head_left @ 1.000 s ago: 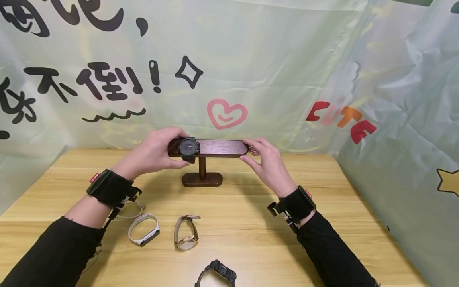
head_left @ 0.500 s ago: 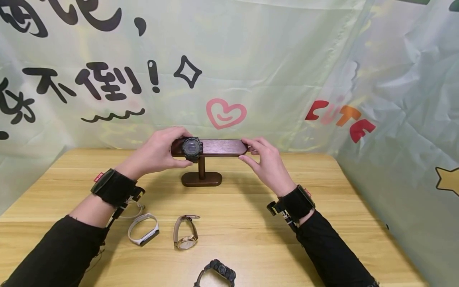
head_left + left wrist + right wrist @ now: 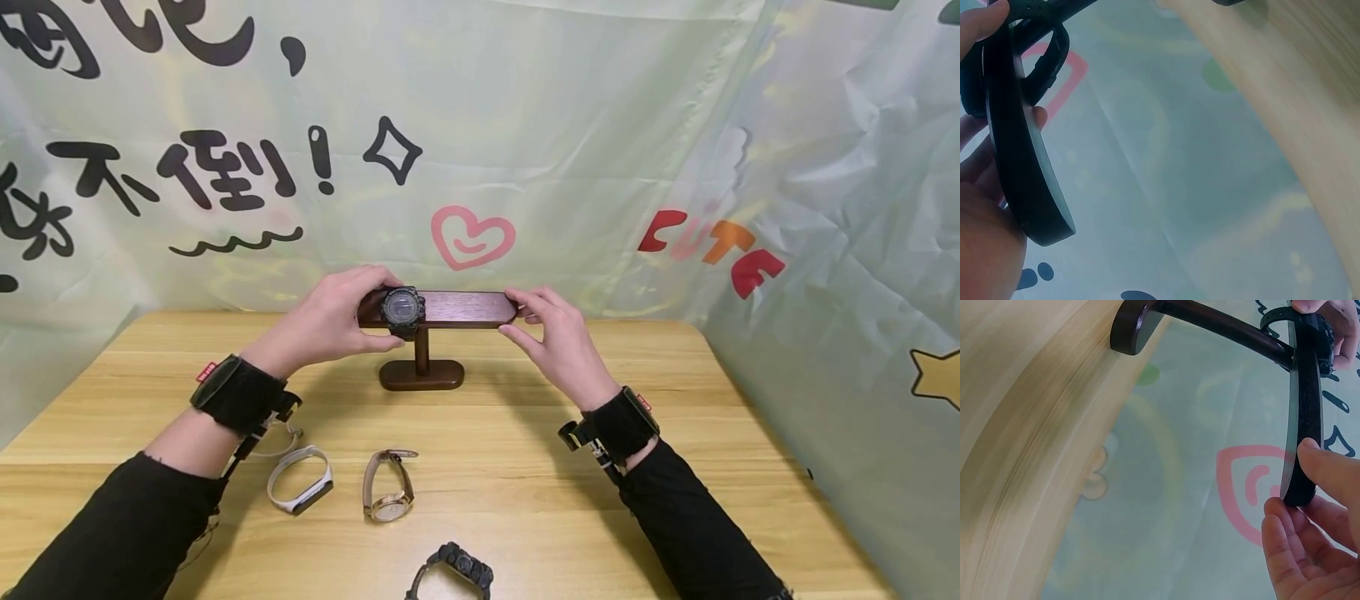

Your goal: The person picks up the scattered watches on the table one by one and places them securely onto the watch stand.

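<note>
A dark brown wooden watch stand (image 3: 468,309) stands upright at the back of the table. Around the left part of its crossbar sits a black digital watch (image 3: 402,309). My left hand (image 3: 330,315) holds this watch, thumb below and fingers above. At the bar's right end, my right hand (image 3: 558,343) pinches the tip between thumb and fingers, as the right wrist view shows with the crossbar (image 3: 1307,406). The watch's looped strap (image 3: 1055,65) hangs behind the bar in the left wrist view.
On the table (image 3: 562,517) lie a white fitness band (image 3: 302,482), a brown-strapped gold watch (image 3: 390,504) and another black watch (image 3: 461,565), cut off by the lower frame edge. A pale looped strap (image 3: 281,442) is partly hidden behind the left wrist. A printed cloth (image 3: 570,150) hangs behind.
My left hand and the black watch have shifted slightly right along the bar, mostly in the first half second. My right hand stays at the bar's end.
</note>
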The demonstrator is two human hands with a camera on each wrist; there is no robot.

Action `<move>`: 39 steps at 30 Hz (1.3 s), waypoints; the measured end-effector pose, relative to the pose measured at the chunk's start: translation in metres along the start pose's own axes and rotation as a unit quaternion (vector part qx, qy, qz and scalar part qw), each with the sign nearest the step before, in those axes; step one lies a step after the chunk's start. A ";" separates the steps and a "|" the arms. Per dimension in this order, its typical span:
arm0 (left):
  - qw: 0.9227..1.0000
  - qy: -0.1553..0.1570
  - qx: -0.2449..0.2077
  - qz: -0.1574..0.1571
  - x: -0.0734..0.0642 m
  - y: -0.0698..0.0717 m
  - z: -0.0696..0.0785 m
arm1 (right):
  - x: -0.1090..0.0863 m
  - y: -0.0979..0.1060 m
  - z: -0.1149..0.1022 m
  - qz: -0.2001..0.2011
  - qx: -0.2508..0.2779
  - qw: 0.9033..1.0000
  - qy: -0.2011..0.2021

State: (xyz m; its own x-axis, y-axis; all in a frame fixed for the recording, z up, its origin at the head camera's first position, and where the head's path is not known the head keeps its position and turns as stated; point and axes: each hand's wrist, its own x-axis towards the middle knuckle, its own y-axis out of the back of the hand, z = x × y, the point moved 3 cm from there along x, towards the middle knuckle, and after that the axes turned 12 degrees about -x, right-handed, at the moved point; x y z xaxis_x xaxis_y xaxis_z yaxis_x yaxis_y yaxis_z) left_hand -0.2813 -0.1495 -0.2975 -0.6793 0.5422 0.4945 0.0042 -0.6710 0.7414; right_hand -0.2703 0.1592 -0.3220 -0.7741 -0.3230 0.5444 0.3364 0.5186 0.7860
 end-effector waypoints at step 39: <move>0.997 -0.060 0.025 0.039 -0.022 0.005 0.010 | -0.002 0.002 -0.004 -0.009 -0.014 1.000 0.002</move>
State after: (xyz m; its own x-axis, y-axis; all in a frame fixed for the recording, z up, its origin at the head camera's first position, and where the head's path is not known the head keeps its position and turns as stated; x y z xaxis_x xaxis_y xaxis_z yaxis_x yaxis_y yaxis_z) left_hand -0.2592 -0.1599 -0.3005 -0.5832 0.5473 0.6003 0.0920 -0.6897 0.7182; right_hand -0.2655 0.1574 -0.3206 -0.7781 -0.3345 0.5317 0.3376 0.4911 0.8030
